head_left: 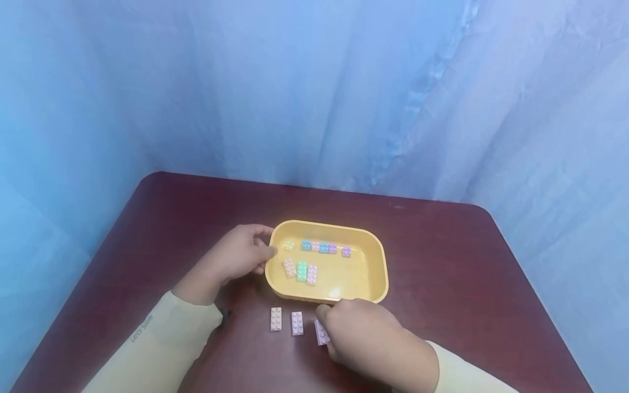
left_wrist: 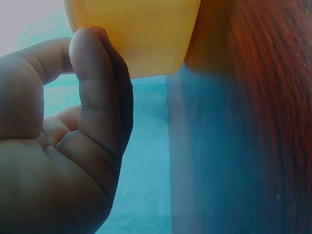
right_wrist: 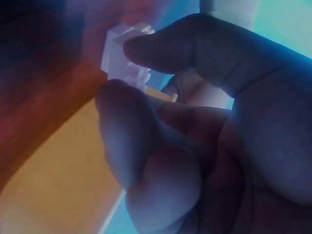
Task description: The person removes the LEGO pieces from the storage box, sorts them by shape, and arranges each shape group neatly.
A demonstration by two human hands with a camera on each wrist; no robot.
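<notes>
A yellow tray (head_left: pixel 379 256) stands in the middle of a dark red table (head_left: pixel 442 256) and holds several small pastel bricks (head_left: pixel 302 271). My left hand (head_left: pixel 264 244) grips the tray's left rim. In the left wrist view, the left hand (left_wrist: pixel 83 53) has its curled fingers against the tray's outer wall (left_wrist: pixel 141 34). My right hand (head_left: pixel 325 326) is just in front of the tray and pinches a pale lilac brick (head_left: pixel 320 333). In the right wrist view, the brick (right_wrist: pixel 117 46) sits between thumb and finger of the right hand (right_wrist: pixel 127 68).
Two more pale bricks (head_left: pixel 276 319) (head_left: pixel 297 323) lie flat on the table in front of the tray, left of my right hand. Blue cloth (head_left: pixel 314 93) hangs behind and beside the table. The table's rounded corners show at the back.
</notes>
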